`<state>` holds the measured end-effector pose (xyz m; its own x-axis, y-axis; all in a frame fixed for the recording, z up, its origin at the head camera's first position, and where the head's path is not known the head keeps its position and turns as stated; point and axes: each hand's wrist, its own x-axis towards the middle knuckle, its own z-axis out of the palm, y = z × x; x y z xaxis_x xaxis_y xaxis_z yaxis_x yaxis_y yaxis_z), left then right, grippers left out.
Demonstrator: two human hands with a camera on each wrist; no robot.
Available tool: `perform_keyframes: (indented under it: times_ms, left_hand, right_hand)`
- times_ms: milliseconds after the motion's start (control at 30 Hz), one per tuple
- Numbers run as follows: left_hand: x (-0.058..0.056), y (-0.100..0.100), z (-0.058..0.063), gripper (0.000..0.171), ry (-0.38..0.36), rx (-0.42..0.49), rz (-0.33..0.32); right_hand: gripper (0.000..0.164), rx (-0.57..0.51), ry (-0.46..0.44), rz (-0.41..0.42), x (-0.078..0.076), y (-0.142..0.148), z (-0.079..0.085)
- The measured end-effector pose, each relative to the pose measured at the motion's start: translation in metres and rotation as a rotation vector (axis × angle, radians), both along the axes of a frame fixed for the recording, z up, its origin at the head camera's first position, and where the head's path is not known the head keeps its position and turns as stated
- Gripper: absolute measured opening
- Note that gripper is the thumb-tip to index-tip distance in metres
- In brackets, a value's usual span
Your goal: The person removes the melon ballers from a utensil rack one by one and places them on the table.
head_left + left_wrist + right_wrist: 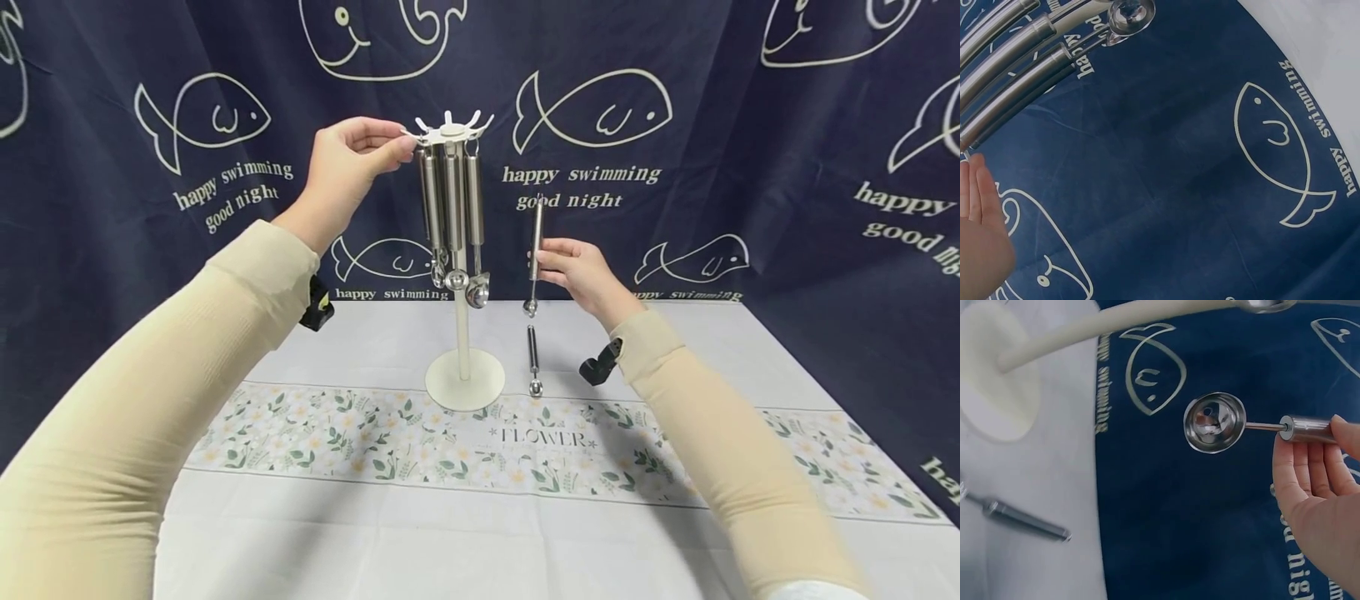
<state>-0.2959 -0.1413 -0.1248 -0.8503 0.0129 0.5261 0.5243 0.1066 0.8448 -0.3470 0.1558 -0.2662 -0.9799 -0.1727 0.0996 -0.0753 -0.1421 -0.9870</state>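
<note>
A white utensil stand [462, 333] with a round base and a crown of hooks rises from the table. My left hand [352, 171] pinches one of its hooks at the left side, thumb below and fingers above. Several steel-handled scoops [453, 200] hang from the stand, bowls down. To the right of the stand, my right hand [581, 271] grips another scoop [1215, 423] by its steel handle, upright with the bowl at the bottom. The bowl is round and shiny in the right wrist view. The left wrist view shows part of the left hand [982, 231] beside the hanging handles.
One more small scoop [533, 358] lies on the white table [360, 533], right of the stand's base. A floral runner [315, 433] crosses the table under the base's front edge. Behind hangs a dark blue curtain [247, 350] with fish drawings.
</note>
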Motion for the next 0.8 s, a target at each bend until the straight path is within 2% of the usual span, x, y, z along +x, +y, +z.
perform_keyframes:
  times_ms: [267,433,667,800]
  left_hand:
    - [0.001,0.002,-0.002,0.026,0.003,0.023,0.003]
    - [0.002,0.003,-0.001,0.028,0.001,0.025,0.013]
    - [0.003,0.005,0.000,0.029,-0.004,0.041,0.020]
    - [0.003,0.006,-0.001,0.030,-0.005,0.047,0.023]
  right_hand:
    - [0.037,0.128,-0.061,-0.032,-0.001,0.013,-0.023]
    - [0.038,0.117,-0.110,-0.038,-0.003,0.019,-0.036]
    - [0.014,0.085,-0.178,-0.054,-0.004,0.028,-0.054]
    - [0.011,0.073,-0.215,-0.062,-0.005,0.033,-0.065]
